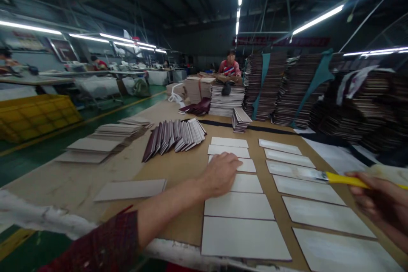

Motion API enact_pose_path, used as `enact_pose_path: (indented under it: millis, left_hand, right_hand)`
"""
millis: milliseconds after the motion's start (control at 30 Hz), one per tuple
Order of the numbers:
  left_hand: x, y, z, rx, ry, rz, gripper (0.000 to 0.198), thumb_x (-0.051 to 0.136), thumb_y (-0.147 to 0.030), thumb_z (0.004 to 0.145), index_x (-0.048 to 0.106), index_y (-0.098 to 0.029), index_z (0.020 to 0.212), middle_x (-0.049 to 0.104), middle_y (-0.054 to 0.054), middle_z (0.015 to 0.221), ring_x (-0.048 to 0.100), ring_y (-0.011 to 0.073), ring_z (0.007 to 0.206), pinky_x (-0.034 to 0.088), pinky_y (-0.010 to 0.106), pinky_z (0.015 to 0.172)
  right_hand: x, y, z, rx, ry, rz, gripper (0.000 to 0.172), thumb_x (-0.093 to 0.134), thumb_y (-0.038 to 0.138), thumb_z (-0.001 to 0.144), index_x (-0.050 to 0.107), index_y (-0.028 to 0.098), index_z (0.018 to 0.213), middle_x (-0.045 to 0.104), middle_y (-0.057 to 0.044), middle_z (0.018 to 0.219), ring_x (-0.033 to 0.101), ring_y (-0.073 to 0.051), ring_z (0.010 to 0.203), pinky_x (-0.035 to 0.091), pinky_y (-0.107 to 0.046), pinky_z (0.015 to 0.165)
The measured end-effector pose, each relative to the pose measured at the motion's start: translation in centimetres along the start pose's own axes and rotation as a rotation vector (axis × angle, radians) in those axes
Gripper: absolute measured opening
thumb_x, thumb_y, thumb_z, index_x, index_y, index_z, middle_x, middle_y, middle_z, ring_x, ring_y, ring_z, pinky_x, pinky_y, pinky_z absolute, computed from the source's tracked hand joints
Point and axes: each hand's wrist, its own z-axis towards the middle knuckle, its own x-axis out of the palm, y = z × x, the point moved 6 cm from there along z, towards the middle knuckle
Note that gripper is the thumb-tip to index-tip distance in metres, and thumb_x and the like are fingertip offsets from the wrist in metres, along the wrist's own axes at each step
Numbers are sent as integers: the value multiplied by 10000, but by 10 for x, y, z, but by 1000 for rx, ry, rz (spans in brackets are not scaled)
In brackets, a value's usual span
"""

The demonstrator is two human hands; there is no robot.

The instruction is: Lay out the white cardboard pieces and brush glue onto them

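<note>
My left hand (219, 174) lies flat on the white-coated boards of the nearer column, touching one board (247, 165) and partly covering the one below it (247, 183). At the right edge of the view, my right hand (379, 199) grips a yellow-handled putty knife (346, 180). Its metal blade (310, 174) rests on a wet-looking white board (295, 170) in the second column. Both columns of boards (242, 238) lie on a brown cardboard sheet (178, 170). The lower edge of the view cuts off the nearest boards.
Fanned maroon covers (174, 138) and grey board stacks (102, 142) lie left of the sheet. A small stack (240, 120) stands at its far edge, before tall stacks (264, 87). A co-worker (229, 67) sits beyond them. A yellow crate (35, 117) stands at left.
</note>
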Motion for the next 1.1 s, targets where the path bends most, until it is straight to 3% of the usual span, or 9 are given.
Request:
enact_pose_path:
  millis: [33,100,167,300,433,667,1100]
  left_hand:
    - [3,28,7,-72,-5,24,318,472,-104,944,607,-186,1220,625,85,1234,551,236,1141,453,394,993]
    - [13,74,17,-170,-14,58,319,455,-44,913,621,-136,1170,631,128,1204,565,256,1116,467,416,976]
    - [24,103,21,-227,-24,75,284,460,-49,913,623,-124,1133,630,139,1200,567,267,1106,480,421,953]
    - [43,121,20,-276,-53,95,227,460,-145,961,612,-155,1128,614,112,1256,549,270,1119,484,428,938]
    - [52,122,17,-307,-92,106,222,459,-194,967,609,-174,1130,607,101,1303,518,277,1166,461,451,975]
    - [60,126,16,-309,-134,111,254,462,-252,972,597,-177,1174,581,105,1354,487,286,1212,437,477,1002]
    - [61,127,17,-307,-158,115,227,486,-263,962,599,-181,1141,600,103,1322,493,278,1199,444,456,981]
  right_hand:
    - [30,2,5,91,6,31,227,870,369,585,733,267,736,583,-80,598,469,-104,419,402,-184,290]
    - [89,8,18,123,64,61,233,858,308,566,688,246,712,593,-39,614,466,-87,453,416,-141,320]
    - [141,9,33,118,138,57,210,828,280,627,661,224,741,599,-15,619,473,-79,463,398,-118,331]
    - [216,-11,62,97,232,5,88,708,230,844,642,179,873,623,-1,657,513,-72,481,411,-117,380]
    - [264,-39,83,109,261,-81,83,627,219,980,629,136,981,610,25,742,513,-59,499,412,-140,406]
    - [309,-71,98,110,282,-168,169,634,304,998,630,137,1022,616,13,836,545,-77,572,467,-185,479]
    - [328,-93,106,123,279,-287,212,638,342,994,638,141,1062,648,-14,911,614,-116,672,544,-251,586]
